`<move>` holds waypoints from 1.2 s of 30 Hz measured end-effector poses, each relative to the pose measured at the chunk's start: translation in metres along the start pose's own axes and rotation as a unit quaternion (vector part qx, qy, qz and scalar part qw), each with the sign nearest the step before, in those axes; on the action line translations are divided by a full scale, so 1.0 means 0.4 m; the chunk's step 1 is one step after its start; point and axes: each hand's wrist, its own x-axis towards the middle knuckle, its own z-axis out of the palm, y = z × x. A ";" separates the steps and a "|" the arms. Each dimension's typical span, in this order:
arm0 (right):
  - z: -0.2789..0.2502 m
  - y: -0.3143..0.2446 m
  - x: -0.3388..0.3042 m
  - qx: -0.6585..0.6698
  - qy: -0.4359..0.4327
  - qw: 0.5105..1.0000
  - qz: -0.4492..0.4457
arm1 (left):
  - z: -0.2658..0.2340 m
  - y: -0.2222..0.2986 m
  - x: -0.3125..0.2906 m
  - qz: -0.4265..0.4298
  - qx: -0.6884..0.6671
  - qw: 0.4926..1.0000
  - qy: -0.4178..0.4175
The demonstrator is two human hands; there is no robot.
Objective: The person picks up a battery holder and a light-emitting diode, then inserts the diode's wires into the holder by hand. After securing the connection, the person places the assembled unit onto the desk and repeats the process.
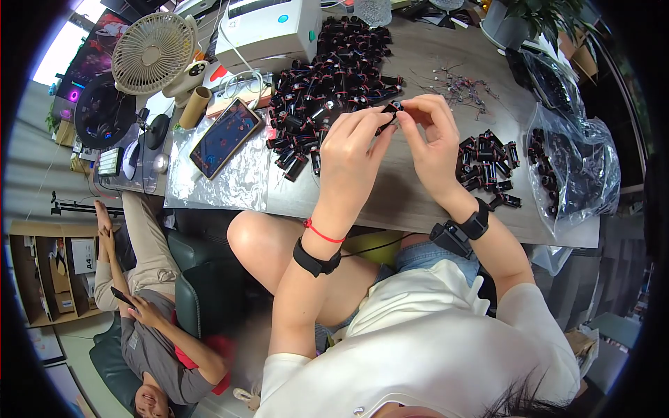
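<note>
Above the table, my left hand point(352, 150) grips a small black cylindrical part point(390, 115) between thumb and fingers. My right hand point(433, 139) meets it from the other side, its thumb and forefinger pinched at the part's end; whether they hold something finer is too small to tell. Left of my hands spreads a large heap of similar black cylindrical parts point(341, 70), some with red bands. A smaller pile of black parts point(488, 164) lies right of my right hand. Beyond my hands is a tangle of thin wires with tiny pieces point(463, 90).
A clear plastic bag point(578, 167) with black parts lies at the right. At left are a phone point(225, 138) on clear plastic, a cardboard tube point(195, 106), a fan point(155, 54) and a white printer-like box point(268, 35). Another person point(164, 320) sits at lower left, holding a phone.
</note>
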 end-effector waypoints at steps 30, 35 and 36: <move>-0.013 0.008 0.019 0.035 -0.037 0.999 0.009 | -0.010 -0.016 0.008 -0.024 -0.060 0.998 -0.023; -0.015 0.005 0.010 0.079 -0.049 0.994 0.060 | -0.018 -0.006 0.001 0.014 0.012 0.999 -0.033; -0.016 0.006 0.008 0.082 -0.054 0.992 0.077 | -0.019 -0.001 0.001 0.019 0.015 0.999 -0.029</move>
